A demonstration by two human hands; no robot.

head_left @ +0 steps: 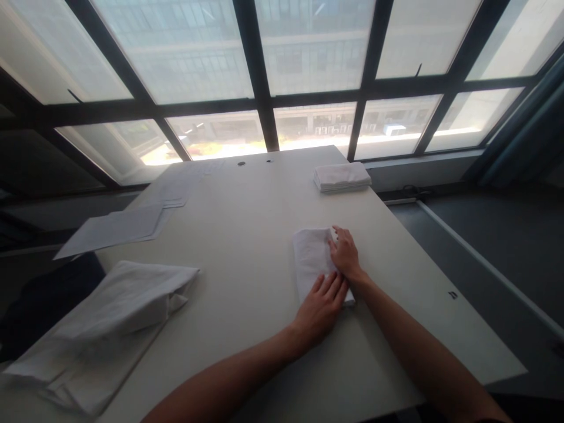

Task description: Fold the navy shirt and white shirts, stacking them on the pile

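Observation:
A folded white cloth (311, 252) lies as a narrow rectangle on the white table, its long side running away from me. My left hand (321, 305) rests flat over its near end, fingers stretched out and pressing on the fabric. At the cloth's right edge, toward the far corner, my right hand (346, 252) has a bit of the fabric between thumb and fingers. The two hands nearly touch at the wrist and fingertips. Part of the right edge is hidden under them. Farther back stands a neat stack of folded white cloths (342, 176).
Rumpled white cloths (118, 305) lie in a pile on the left, beside a dark item (53, 299). Paper sheets (114, 226) hang over the table's left edge. Tall windows (308, 47) rise behind the table (238, 235), whose right edge borders the grey floor (497, 252).

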